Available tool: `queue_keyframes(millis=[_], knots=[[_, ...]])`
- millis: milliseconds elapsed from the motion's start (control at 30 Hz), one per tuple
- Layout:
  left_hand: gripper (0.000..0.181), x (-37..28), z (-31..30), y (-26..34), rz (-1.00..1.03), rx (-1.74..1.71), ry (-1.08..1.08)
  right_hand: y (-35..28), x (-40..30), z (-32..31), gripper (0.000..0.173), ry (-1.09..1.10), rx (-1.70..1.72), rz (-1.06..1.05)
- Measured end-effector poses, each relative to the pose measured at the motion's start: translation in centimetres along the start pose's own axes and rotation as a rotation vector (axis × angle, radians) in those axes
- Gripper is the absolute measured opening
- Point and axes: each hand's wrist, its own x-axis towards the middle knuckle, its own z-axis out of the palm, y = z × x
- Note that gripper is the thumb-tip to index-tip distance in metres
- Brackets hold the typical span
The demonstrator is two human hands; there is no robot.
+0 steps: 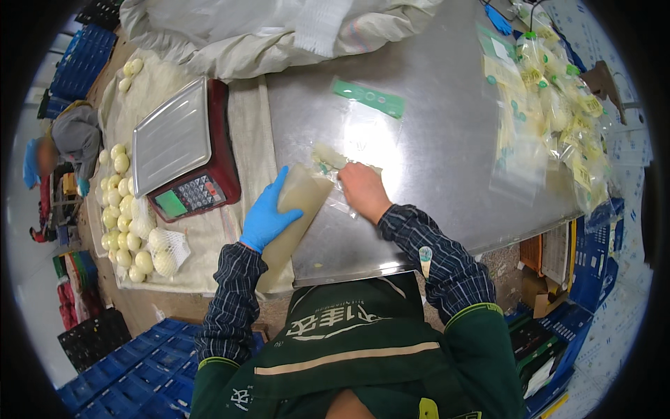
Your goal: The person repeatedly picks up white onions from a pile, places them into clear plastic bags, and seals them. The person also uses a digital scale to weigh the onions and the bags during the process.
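Observation:
My left hand (268, 219), in a blue glove, grips the left side of a beige, translucent rolled sheet (306, 209), thumb across its front. The sheet slants from the steel table (434, 157) down over the edge near me. My bare right hand (362, 189) has its fingers curled on a crumpled clear plastic bag (331, 157) beside the sheet's upper end; the fingertips are partly hidden. Just beyond lies a flat clear bag with a green header (369, 98). Left of my gloved hand stands a red weighing scale (225, 157) with a metal pan.
Peeled onions (121, 207), some in white foam netting (166, 251), lie on cloth at the left. A large woven sack (235, 52) covers the far side. Filled clear bags (560, 110) crowd the right end. Blue crates (141, 361) stand below left; a person (76, 136) is at far left.

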Motion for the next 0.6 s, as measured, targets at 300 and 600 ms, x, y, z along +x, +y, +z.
queue_keyframes(millis=[300,600], knots=[[0.083,-3.6,-2.7,9.3,0.047,-0.041,0.181,-0.5,0.2,-1.7,0.009,0.142,0.101,0.255],[0.097,-0.4,3.4,9.6,0.009,0.506,-0.129,-1.9,-3.4,-0.7,0.008,0.417,0.409,0.326]])
